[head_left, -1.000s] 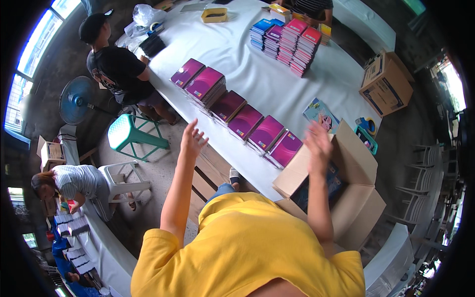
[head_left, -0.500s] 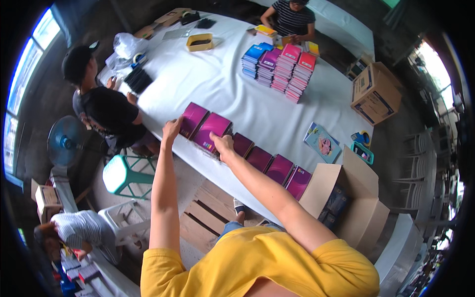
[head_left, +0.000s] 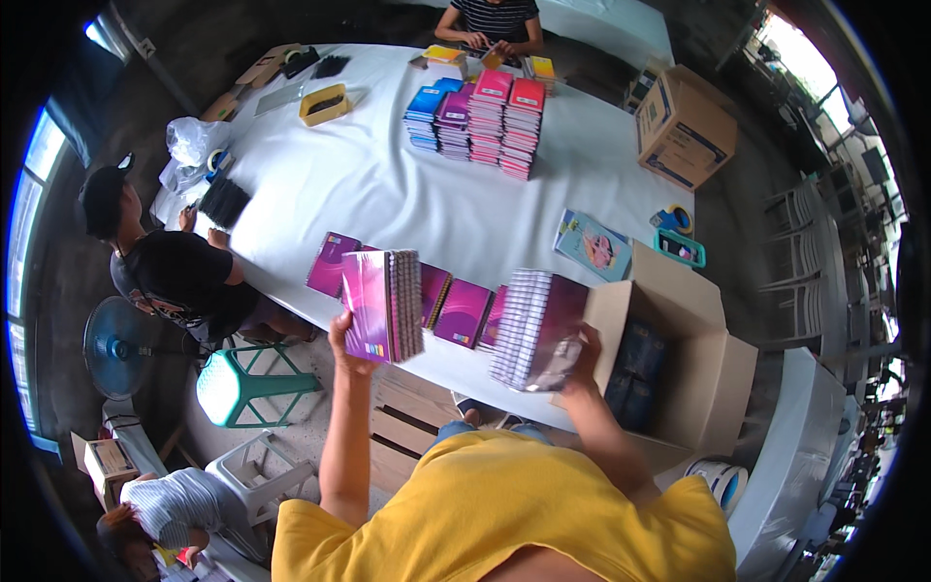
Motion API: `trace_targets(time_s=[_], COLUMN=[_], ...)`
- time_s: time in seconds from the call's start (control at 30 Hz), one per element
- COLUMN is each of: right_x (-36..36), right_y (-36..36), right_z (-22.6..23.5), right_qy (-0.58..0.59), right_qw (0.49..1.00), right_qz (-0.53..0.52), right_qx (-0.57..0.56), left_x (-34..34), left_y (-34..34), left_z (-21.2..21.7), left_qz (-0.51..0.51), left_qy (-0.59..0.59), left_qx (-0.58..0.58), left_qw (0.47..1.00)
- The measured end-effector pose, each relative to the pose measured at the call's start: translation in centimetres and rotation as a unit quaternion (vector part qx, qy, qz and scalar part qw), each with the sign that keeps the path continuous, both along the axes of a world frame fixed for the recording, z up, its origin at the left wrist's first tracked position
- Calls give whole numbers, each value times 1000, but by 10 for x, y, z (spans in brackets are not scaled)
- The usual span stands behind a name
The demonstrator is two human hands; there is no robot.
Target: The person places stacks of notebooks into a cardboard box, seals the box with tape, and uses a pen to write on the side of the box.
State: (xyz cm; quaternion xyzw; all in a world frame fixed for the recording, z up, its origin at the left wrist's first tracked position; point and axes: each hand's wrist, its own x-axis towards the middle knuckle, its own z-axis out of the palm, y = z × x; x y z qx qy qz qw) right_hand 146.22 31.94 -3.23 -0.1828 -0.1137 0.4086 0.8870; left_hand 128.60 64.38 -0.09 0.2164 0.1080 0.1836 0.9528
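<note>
My left hand (head_left: 349,347) grips a stack of purple spiral notebooks (head_left: 372,308) from its left side, held up above the table's near edge. My right hand (head_left: 583,363) is closed on a second notebook stack (head_left: 540,328), its coil edges turned leftward and some shiny clear wrap at its lower end. Between and behind the two lifted stacks, more purple notebooks (head_left: 462,312) lie in a row along the edge, partly covered by what I hold. One purple notebook pile (head_left: 333,264) sits at the row's left end.
An open carton (head_left: 713,383) with dark wrapped packs stands at my right. Tall piles of blue, purple, pink and red notebooks (head_left: 493,121) rise at the far side, near a seated person. Another person stands at left. A picture-covered book (head_left: 592,244) and teal tray (head_left: 679,247) lie right.
Both hands have come off the row at the left, each now raising a notebook stack. My right hand has swung right toward the carton, and the view has shifted.
</note>
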Motion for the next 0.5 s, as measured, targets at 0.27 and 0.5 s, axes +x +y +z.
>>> trace_targets(time_s=[0.27,0.5], right_x=[-36,13], right_y=[-131,-321], right_z=[114,69], right_qy=[136,43], right_qw=[965,958], right_qz=[-16,-185], right_qx=[225,-214], left_x=[59,61], left_y=[-178,-246], left_z=[-21,-29], left_qz=[-133,-183], left_qy=[-157,-77], left_qx=[-293,-212], left_qw=[934,957])
